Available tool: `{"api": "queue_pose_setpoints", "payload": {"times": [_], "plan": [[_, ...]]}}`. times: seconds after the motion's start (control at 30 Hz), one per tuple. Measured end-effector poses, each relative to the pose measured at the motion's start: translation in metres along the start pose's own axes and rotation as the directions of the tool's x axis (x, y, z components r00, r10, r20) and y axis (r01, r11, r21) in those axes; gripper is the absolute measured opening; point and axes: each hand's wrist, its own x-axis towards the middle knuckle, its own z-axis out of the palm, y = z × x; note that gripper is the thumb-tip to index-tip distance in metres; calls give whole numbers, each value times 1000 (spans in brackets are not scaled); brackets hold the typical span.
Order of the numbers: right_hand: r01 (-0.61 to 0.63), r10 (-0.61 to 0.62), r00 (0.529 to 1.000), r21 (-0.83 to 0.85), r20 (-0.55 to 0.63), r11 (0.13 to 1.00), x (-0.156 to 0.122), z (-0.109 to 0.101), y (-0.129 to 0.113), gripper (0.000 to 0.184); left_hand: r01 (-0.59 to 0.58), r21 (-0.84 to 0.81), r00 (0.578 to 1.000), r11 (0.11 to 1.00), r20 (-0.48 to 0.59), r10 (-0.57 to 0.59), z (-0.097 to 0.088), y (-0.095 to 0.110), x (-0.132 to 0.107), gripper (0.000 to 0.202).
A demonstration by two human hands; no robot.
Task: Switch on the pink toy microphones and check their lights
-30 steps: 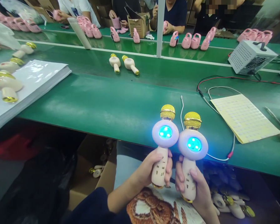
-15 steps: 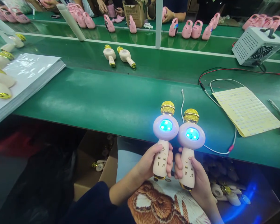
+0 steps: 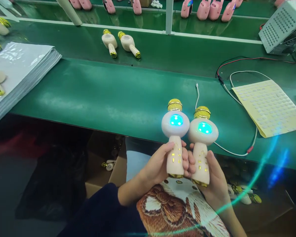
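Note:
Two cream microphones with gold mesh heads are held upright side by side, their oval bodies touching or nearly so. My left hand (image 3: 160, 161) is wrapped round the handle of the left microphone (image 3: 175, 148). Around the handle of the right microphone (image 3: 201, 154) my right hand (image 3: 215, 177) is closed. A cyan light glows in the oval face of each. Gold button marks run down both handles. Behind the right microphone, a thin white cable (image 3: 197, 93) lies on the green bench.
Two more microphones (image 3: 110, 42) lie farther back on the bench (image 3: 101, 92). A stack of white plastic sheets (image 3: 27, 62) with microphones on it is at left. A yellow sticker sheet (image 3: 268, 105) and a grey power supply box (image 3: 283, 28) are at right. Cardboard boxes (image 3: 118, 171) stand below.
The glow in both microphones has turned from blue to cyan. The view has tilted down and the bench items sit higher in it. Both hands keep their grip.

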Motion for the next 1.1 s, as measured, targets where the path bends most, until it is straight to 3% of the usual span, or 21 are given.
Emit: {"api": "queue_pose_setpoints", "payload": {"times": [0.13, 0.2, 0.3, 0.47, 0.53, 0.63, 0.73, 0.83, 0.9, 0.93, 0.97, 1.0, 1.07, 1.1], "plan": [[-93, 99, 994, 140, -39, 986, 12, 10, -14, 34, 42, -99, 972, 994, -226, -64, 13, 16, 6, 29], [-117, 119, 993, 198, 1, 973, 16, 15, -19, 31, 58, -150, 959, 987, -267, -97, 19, 25, 7, 35], [-147, 139, 989, 264, 49, 953, 17, 23, -23, 27, 72, -225, 959, 972, -252, -129, 25, 32, 8, 37], [-166, 167, 986, 260, 17, 951, 14, 26, -23, 23, 70, -232, 960, 970, -248, -129, 22, 31, 7, 31], [-157, 151, 988, 221, 45, 963, 12, 22, -21, 22, 45, -195, 979, 980, -186, -82, 16, 28, 6, 24], [-159, 109, 969, 222, 223, 962, 7, 11, -13, 25, 53, -183, 999, 982, -2, -54, 3, 20, 3, 22], [-228, 60, 870, 292, 489, 929, 6, -2, -1, 27, 166, -242, 974, 956, 189, -121, -15, 5, 0, 28], [-367, 3, 680, 337, 733, 867, 9, -10, 12, 31, 234, -298, 938, 925, 321, -133, -34, -16, -1, 41], [-427, -32, 577, 335, 816, 840, 10, -12, 16, 32, 225, -323, 930, 919, 353, -104, -44, -28, 0, 48], [-422, -32, 567, 323, 823, 847, 9, -12, 17, 32, 211, -331, 930, 920, 357, -85, -47, -31, 0, 50], [-377, -16, 604, 303, 797, 875, 7, -11, 16, 30, 197, -327, 932, 924, 355, -72, -48, -31, 0, 51], [-293, 9, 679, 260, 734, 920, 3, -9, 13, 29, 187, -306, 936, 934, 345, -74, -47, -29, 0, 50], [-55, 17, 872, 64, 490, 996, -6, -5, 6, 32, 160, -190, 954, 969, 282, -102, -40, -18, -1, 45], [49, -13, 942, -99, 336, 994, -11, -2, 2, 34, 122, -91, 970, 988, 223, -99, -36, -11, -3, 42]]}}
